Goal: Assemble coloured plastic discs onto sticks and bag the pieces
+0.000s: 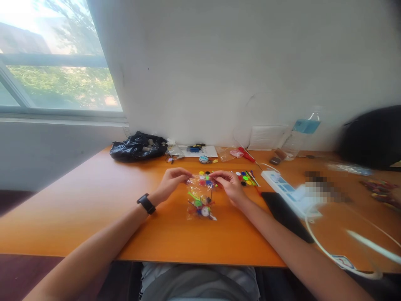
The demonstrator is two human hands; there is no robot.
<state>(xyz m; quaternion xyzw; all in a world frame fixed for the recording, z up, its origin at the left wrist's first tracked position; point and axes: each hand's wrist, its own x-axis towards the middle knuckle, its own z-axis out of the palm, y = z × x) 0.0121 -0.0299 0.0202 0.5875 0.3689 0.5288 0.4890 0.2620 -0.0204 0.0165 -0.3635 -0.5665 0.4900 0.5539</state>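
Observation:
A clear plastic bag (200,205) hangs between my hands above the wooden table, with small coloured pieces in its lower part: green, white, blue, red and black. My left hand (173,180), below which a black watch sits on the wrist, pinches the bag's upper left corner. At the upper right corner, my right hand (229,184) grips it between thumb and fingers. Behind the bag, round coloured discs (205,179) lie on the table, partly hidden by it. More discs and thin coloured sticks (250,176) lie just beyond my right hand.
A black plastic bag (136,147) lies at the back left. A red-handled screwdriver (247,154) rests near the wall. On the right are a white power strip (283,188) with cables, a black phone-like slab (286,215), a clear bottle (300,133) and a dark bag (372,136).

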